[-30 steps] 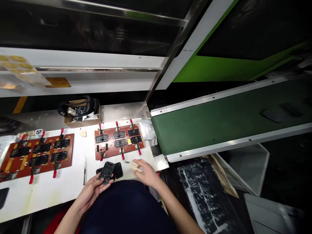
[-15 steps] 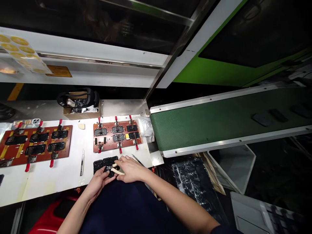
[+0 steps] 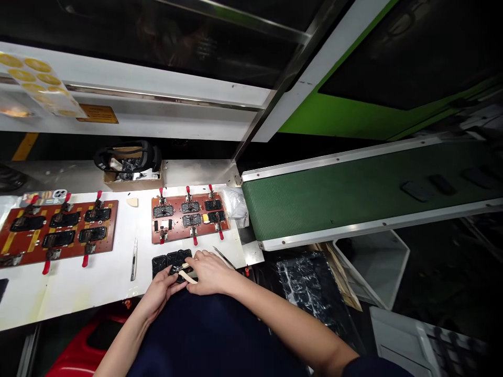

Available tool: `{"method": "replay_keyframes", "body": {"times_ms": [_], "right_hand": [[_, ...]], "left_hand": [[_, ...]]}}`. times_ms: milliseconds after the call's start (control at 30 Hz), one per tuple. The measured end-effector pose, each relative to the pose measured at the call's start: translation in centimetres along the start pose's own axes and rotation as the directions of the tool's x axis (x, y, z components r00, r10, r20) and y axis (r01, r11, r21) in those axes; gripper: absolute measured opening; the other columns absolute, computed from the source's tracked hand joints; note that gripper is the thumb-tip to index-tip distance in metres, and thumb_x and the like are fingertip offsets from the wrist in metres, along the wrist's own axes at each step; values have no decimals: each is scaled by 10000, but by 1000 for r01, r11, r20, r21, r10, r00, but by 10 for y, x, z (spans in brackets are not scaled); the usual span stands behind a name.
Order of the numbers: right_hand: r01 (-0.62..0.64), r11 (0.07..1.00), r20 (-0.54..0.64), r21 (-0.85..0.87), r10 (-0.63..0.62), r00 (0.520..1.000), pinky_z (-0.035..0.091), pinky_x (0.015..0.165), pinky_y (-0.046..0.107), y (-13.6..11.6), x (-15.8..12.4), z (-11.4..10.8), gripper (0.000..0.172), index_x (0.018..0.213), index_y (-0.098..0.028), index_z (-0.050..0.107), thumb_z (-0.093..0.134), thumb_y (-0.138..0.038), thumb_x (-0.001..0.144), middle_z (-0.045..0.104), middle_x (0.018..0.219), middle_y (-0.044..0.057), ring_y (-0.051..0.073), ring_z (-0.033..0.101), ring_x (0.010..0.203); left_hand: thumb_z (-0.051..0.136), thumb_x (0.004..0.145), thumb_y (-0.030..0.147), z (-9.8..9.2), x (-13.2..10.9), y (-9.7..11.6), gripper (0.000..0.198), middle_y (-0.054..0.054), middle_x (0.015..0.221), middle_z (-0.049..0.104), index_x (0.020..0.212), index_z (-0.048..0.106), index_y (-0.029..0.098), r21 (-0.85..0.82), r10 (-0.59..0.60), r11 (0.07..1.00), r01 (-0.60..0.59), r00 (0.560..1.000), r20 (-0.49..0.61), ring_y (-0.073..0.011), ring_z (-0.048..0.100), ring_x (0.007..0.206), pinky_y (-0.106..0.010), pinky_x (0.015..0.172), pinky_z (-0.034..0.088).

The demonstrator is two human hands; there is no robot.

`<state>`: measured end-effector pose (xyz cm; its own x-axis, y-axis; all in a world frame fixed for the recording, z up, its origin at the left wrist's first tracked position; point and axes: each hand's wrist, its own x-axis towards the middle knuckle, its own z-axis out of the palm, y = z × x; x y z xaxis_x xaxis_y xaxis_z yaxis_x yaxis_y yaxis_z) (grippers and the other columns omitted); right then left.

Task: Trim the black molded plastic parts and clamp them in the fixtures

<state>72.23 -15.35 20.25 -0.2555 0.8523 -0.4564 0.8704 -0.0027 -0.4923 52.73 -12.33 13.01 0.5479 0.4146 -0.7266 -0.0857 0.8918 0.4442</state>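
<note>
At the front edge of the white-covered table, my right hand (image 3: pixel 208 272) is closed around pliers (image 3: pixel 187 274) with cream handles. Their jaws rest at a black plastic part (image 3: pixel 176 269), which my left hand (image 3: pixel 160 290) pinches from the left. Another black part (image 3: pixel 159 266) lies flat beside it, just behind my left fingers. Behind my hands, a red-brown fixture board (image 3: pixel 176 233) with red-handled clamps carries several black parts. The exact contact of the plier jaws is too small to tell.
A second fixture board (image 3: pixel 110 235) lies at left, with a knife (image 3: pixel 134 260) beside it. A thin tool (image 3: pixel 223 257) lies near my right wrist. Behind stands a cardboard box (image 3: pixel 133 183). A green conveyor (image 3: pixel 314 201) with dark parts extends right.
The plier handles look closer together and tilted slightly more downward. The view has shifted slightly; both hands stay at nearly the same place.
</note>
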Motion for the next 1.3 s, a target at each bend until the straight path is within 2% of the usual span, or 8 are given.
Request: {"method": "replay_keyframes", "body": {"times_ms": [167, 300, 433, 733, 967, 1133, 1233, 1300], "right_hand": [[-55, 998, 25, -4, 55, 998, 466, 751, 359, -7, 6, 6, 450, 1068, -176, 675, 680, -492, 749, 675, 918, 123, 304, 633, 882], [-61, 998, 111, 19, 58, 992, 433, 655, 311, -10, 11, 4, 370, 939, -186, 717, 699, -489, 726, 698, 806, 94, 279, 650, 781], [-64, 997, 168, 38, 57, 984, 381, 593, 272, -9, 14, 4, 289, 849, -204, 734, 711, -460, 717, 697, 730, 58, 242, 642, 711], [-81, 987, 168, 136, 58, 984, 293, 549, 245, -2, 6, 26, 174, 786, -233, 718, 660, -397, 778, 649, 660, -6, 172, 593, 659], [-259, 946, 73, 196, 249, 966, 395, 687, 252, 39, 2, 48, 433, 1126, -247, 659, 634, -530, 798, 705, 1000, 33, 208, 639, 876], [-499, 844, -65, 196, 519, 852, 358, 993, 428, 75, 9, 87, 526, 1282, -122, 549, 569, -445, 867, 608, 1238, 184, 318, 551, 1167], [-494, 840, -133, 226, 529, 838, 235, 1104, 479, 80, 17, 108, 573, 1343, -124, 502, 624, -395, 853, 480, 1408, 220, 351, 381, 1350], [-449, 852, -135, 269, 495, 858, 289, 1077, 444, 76, 23, 119, 446, 1290, -144, 549, 555, -389, 917, 516, 1378, 200, 322, 437, 1302]], "left_hand": [[635, 792, 110, -4, -4, 1, 273, -95, 1044, 732, 1060, 641, 159, 60, -53, 997, 52, 999, 2, -232, 714, 1011, -390, 994, 548], [643, 745, 93, -2, -8, -3, 198, -42, 798, 712, 931, 632, 160, 87, -93, 992, 93, 996, -1, -187, 731, 753, -299, 766, 600], [676, 694, 80, 1, -12, -4, 164, 25, 622, 632, 809, 597, 167, 111, -149, 983, 149, 989, -5, -121, 648, 518, -196, 528, 523], [628, 707, 24, -6, -8, -12, 143, 32, 517, 611, 740, 585, 156, 59, -208, 976, 210, 977, -38, -90, 587, 395, -138, 382, 414], [563, 804, -10, -19, -4, -18, 200, -158, 915, 751, 963, 601, 104, -102, -213, 974, 204, 974, -79, -230, 770, 842, -284, 789, 619], [575, 867, 21, -34, 0, -25, 200, -186, 1092, 719, 1053, 574, 94, -140, -155, 981, 137, 980, -122, -257, 731, 1028, -340, 956, 580], [607, 886, 74, -40, 10, -31, 134, -155, 1043, 726, 997, 554, 128, -108, -131, 987, 115, 980, -150, -248, 734, 1016, -362, 965, 577], [624, 889, 102, -40, 18, -35, 131, -130, 1039, 727, 986, 551, 151, -53, -111, 993, 103, 981, -158, -224, 738, 998, -352, 970, 570]]}}
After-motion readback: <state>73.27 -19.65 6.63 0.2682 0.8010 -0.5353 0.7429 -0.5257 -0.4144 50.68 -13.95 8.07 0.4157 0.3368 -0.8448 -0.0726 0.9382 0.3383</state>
